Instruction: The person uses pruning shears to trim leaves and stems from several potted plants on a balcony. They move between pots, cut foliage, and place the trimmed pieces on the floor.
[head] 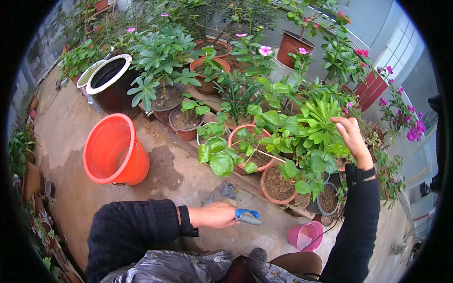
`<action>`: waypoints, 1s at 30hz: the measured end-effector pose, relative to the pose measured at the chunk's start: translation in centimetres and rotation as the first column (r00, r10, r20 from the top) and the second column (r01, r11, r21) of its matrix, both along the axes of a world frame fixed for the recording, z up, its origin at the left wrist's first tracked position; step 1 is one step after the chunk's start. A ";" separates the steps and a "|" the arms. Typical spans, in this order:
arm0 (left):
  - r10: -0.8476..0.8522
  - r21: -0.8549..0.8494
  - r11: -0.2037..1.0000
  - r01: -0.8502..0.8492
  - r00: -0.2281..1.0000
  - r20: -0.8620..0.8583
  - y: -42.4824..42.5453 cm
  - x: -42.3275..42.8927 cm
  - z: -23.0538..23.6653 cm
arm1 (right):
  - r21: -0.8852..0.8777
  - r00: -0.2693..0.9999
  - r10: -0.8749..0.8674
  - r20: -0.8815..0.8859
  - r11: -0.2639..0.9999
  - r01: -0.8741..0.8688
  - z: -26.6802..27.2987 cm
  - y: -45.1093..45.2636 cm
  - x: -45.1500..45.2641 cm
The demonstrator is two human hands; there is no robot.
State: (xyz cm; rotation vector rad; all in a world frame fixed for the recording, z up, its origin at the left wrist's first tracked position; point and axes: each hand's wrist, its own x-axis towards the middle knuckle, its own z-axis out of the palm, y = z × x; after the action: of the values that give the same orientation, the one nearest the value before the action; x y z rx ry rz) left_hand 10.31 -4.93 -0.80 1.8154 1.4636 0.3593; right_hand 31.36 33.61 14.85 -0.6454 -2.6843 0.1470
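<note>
My left hand (216,215) is closed around a small hand tool (249,218) with a grey and blue part sticking out past the fingers. The rest of that tool is hidden, so its kind is unclear. Up at the right, my right hand (350,136) has its fingertips at the edge of a bright green leafy plant (320,122). Whether a leaf is pinched there cannot be made out. Below the plant, broad-leaved stems (222,163) spread over a terracotta-coloured pot (241,168). Beside it stands a round pot of soil (279,184).
An orange-red bucket (141,161) stands on the wet concrete floor (177,198) at left. Farther back is a dark glazed jar (118,90) with a white rim. A pink pail (293,237) sits near my knee. Several potted plants fill the back, with magenta flowers (416,131) at right.
</note>
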 end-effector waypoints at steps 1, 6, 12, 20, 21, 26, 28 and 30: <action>-0.003 -0.034 0.999 0.003 1.000 -0.012 -0.1 0.0 0.1 | -0.090 0.997 -0.059 -0.046 0.994 0.055 0.4 -0.2 0.7; 0.041 0.041 0.998 -0.040 0.999 -0.006 -0.3 -0.1 -0.6 | -0.363 0.854 -0.145 -0.499 0.930 -0.054 2.5 -2.6 4.9; 0.146 0.096 0.985 -0.146 0.989 0.012 0.4 -1.3 -0.6 | -0.501 0.640 -0.331 -0.693 0.860 -0.097 2.3 -8.6 9.4; 0.346 0.017 0.936 -0.351 0.931 0.115 0.4 -2.0 0.8 | -0.558 0.951 -0.223 -0.215 0.827 0.068 1.4 -18.0 8.9; 0.323 0.018 0.945 -0.327 0.940 0.106 0.5 -1.9 0.7 | -0.584 0.984 -0.141 -0.110 0.810 0.051 1.5 -19.7 8.4; 0.162 0.076 0.983 -0.166 0.985 0.054 0.0 -1.2 0.4 | -0.548 0.972 0.229 0.046 0.820 -0.167 -2.1 -25.5 2.5; 0.109 0.087 0.990 -0.113 0.993 0.048 -0.2 -0.8 0.5 | -0.443 0.965 0.257 0.047 0.871 -0.210 -4.0 -26.8 0.5; 0.007 0.042 0.999 -0.003 0.996 -0.088 -0.4 -0.5 0.5 | -0.323 0.952 0.304 0.027 0.904 -0.280 -5.4 -27.4 -0.8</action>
State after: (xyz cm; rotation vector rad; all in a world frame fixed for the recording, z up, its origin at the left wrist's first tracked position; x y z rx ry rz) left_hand 9.76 -5.29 -0.27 1.8820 1.5320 0.3173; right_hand 30.54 6.24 9.41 -0.3329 -2.8440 0.6576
